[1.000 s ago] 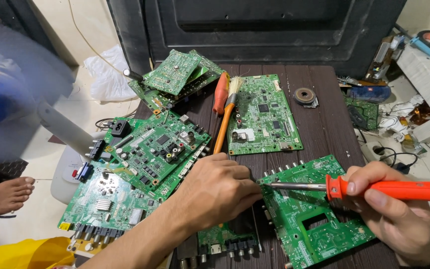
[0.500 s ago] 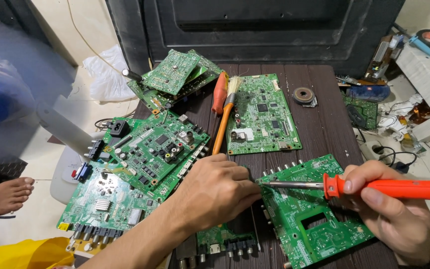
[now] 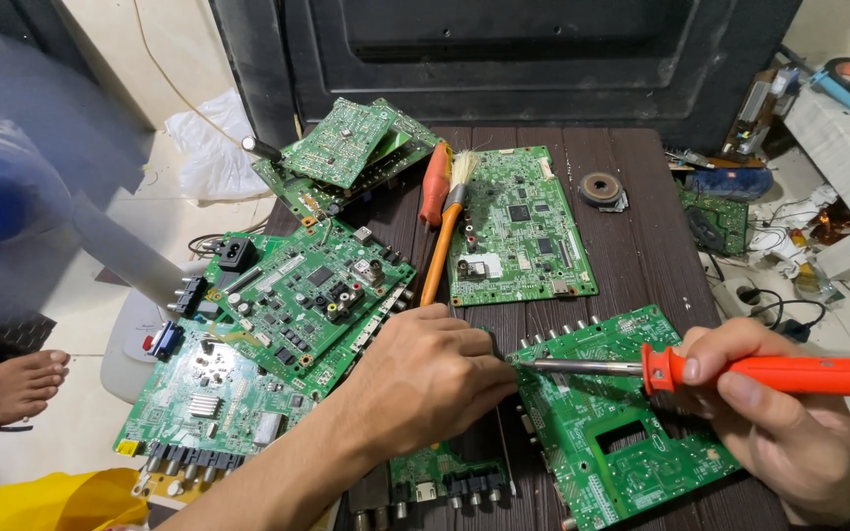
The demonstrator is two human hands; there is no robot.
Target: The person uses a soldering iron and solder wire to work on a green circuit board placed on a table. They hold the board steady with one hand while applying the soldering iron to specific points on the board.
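Observation:
My right hand (image 3: pixel 779 423) grips an orange-handled soldering iron (image 3: pixel 799 375), held level with its metal tip pointing left onto the near left corner of a green circuit board (image 3: pixel 622 433). My left hand (image 3: pixel 425 379) rests fingers-down at that same corner, fingertips pinched together right by the iron's tip. Whatever the fingers pinch is hidden under the hand. The board lies flat on a dark wooden table (image 3: pixel 641 246).
Several more green circuit boards (image 3: pixel 297 295) lie stacked on the table's left and back. An orange-handled brush (image 3: pixel 445 226) and an orange tool lie beside a middle board (image 3: pixel 518 226). A solder spool (image 3: pixel 602 189) sits at back right. A spinning blue fan (image 3: pixel 12 197) stands left. A bare foot (image 3: pixel 7 388) rests on the floor.
Both hands and the iron stay at the board's corner. The iron's tip has barely shifted.

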